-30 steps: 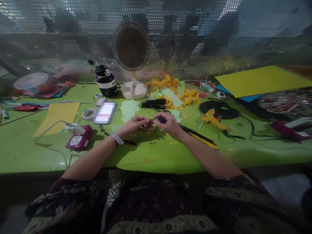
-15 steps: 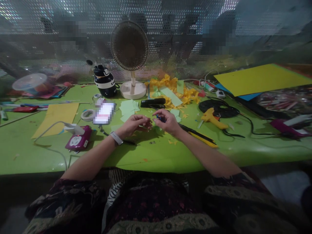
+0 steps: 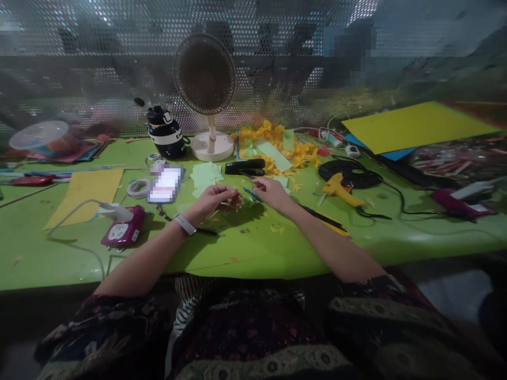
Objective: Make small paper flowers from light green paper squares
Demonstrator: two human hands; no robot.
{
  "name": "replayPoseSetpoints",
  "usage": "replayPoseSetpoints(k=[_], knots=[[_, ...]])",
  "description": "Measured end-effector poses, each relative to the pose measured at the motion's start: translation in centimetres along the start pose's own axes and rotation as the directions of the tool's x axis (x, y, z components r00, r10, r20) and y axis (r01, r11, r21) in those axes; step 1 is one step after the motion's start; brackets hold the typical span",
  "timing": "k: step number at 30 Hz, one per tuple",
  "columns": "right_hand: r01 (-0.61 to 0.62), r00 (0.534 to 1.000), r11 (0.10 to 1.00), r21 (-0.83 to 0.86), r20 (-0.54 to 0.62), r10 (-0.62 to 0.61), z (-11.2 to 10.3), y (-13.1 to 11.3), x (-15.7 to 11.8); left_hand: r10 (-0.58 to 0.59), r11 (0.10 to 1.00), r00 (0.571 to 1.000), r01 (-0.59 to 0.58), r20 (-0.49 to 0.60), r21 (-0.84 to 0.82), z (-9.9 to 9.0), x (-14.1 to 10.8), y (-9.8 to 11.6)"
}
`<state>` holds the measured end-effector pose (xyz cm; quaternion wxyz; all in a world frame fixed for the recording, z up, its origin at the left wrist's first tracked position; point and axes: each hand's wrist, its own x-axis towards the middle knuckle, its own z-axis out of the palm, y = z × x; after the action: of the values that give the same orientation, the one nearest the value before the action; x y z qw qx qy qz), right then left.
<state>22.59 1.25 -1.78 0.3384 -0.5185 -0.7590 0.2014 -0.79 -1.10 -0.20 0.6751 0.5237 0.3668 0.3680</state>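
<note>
My left hand (image 3: 216,203) is raised over the table with fingers curled and thumb against the index finger. Something tiny and pale shows at its fingertips, too small to name. Just to the right, my right hand (image 3: 273,194) is closed, palm down, its fingertips together near the scissors-like dark tool below the black stapler (image 3: 245,167). A thin, speckled blue piece (image 3: 252,195) shows under its fingers; I cannot tell whether it is held or lies on the table. Pale green paper pieces (image 3: 206,177) lie beyond my left hand.
Yellow paper petals (image 3: 267,134) are heaped behind the stapler. A fan (image 3: 212,145) and a dark bottle (image 3: 168,140) stand at the back. A yellow glue gun (image 3: 343,191) lies right, its cord nearby. Left are a phone (image 3: 165,184), tape roll (image 3: 138,188) and purple power socket (image 3: 124,229).
My right hand has turned more palm down, its fingertips moving away from my left hand. More of the blue piece shows. My left hand keeps its curled shape; the whole view has shifted slightly.
</note>
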Motion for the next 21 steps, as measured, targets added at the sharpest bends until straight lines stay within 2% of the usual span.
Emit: replayPoseSetpoints(k=[3,6,8,21], knots=[[0.147,0.989,0.989,0.022,-0.027,-0.147,-0.1,-0.9,-0.3,-0.002,1.000,1.000,0.002,0.015,0.003,0.1,-0.1,0.1],[0.330,0.943,0.939,0.100,0.017,-0.333,-0.2,-2.2,-0.8,-0.012,1.000,1.000,0.011,0.011,0.014,0.2,-0.2,0.1],[0.388,0.918,0.915,0.112,0.043,-0.394,-0.1,-2.7,-1.2,-0.018,1.000,1.000,0.018,0.007,0.014,0.1,-0.2,0.1],[0.434,0.900,0.901,0.022,0.038,-0.434,-0.3,-2.9,-1.7,-0.011,0.998,1.000,0.011,0.006,0.056,0.2,-0.2,0.2]])
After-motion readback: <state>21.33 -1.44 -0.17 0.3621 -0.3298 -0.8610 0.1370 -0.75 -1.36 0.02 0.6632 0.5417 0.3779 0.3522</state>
